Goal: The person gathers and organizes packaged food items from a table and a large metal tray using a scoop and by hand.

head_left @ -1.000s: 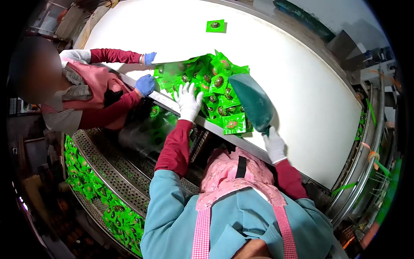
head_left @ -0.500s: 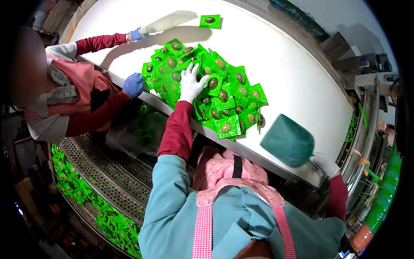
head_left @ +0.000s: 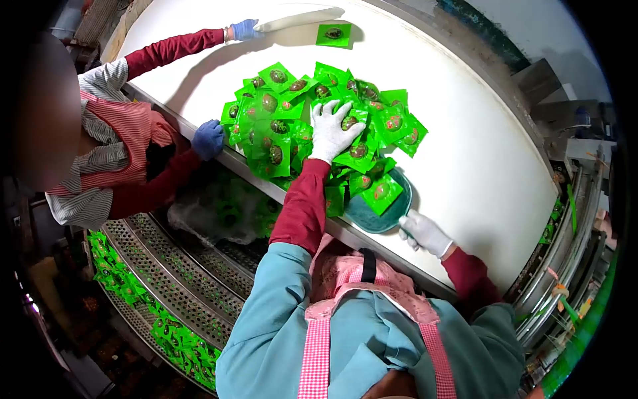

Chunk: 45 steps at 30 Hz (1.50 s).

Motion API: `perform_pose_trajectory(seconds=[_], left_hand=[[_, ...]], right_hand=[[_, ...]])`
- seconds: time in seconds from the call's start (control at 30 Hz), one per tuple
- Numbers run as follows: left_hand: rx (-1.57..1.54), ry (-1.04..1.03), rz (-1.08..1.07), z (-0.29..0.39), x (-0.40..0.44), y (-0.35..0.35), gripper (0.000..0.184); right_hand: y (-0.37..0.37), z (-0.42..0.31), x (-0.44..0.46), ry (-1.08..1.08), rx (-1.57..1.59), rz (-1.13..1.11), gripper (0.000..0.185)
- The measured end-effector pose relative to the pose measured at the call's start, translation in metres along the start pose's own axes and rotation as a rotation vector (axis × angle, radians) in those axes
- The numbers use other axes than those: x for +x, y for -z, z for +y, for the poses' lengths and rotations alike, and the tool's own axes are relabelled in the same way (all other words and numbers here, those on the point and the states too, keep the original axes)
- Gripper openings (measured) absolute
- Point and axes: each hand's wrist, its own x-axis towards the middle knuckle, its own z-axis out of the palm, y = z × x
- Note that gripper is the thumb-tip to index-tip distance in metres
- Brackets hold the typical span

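Grasping the dark-green scoop (head_left: 367, 220), the gloved right hand (head_left: 426, 233) is near the gloved left hand (head_left: 333, 134), splayed on green packets (head_left: 393, 122).

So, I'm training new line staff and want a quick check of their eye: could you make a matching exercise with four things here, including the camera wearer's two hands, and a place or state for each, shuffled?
Things
1. left hand
2. scoop
3. right hand
4. lone packet

Places or states
A. at the scoop's handle end
B. apart from the pile
C. on top of the pile
D. partly under packets

Pairs: 1-C, 2-D, 3-A, 4-B
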Motion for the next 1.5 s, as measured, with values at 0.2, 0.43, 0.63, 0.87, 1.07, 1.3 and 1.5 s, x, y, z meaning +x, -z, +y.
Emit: perform_pose_trajectory(seconds=[0.2, 0.43, 0.63, 0.87, 1.07, 1.3, 1.5], left_hand=[[-0.032, -0.075, -0.103, 0.022, -0.021, 0.003, 0.056], [0.006, -0.296, -0.010, 0.017, -0.035, 0.090, 0.050], [-0.053, 0.205, 0.119, -0.095, -0.086, 0.082, 0.054], [-0.381, 0.104, 0.054, -0.069, -0.058, 0.033, 0.060], [-0.433, 0.152, 0.128, -0.068, -0.062, 0.018, 0.062], [-0.421, 0.078, 0.350, -0.077, -0.040, 0.024, 0.045], [-0.380, 0.126, 0.329, -0.036, -0.056, 0.029, 0.037]], right_hand=[[-0.031, 0.025, 0.010, -0.068, 0.260, -0.057, 0.020], [-0.039, 0.030, 0.007, -0.034, 0.286, -0.028, 0.014], [-0.040, 0.029, 0.008, -0.041, 0.264, -0.020, 0.014], [0.001, -0.007, -0.015, -0.129, 0.103, -0.058, 0.016], [0.021, -0.041, -0.005, -0.217, -0.071, -0.137, 0.013], [-0.035, -0.031, 0.047, -0.051, 0.132, -0.041, 0.015], [-0.047, -0.008, 0.044, 0.013, 0.210, -0.028, 0.016]])
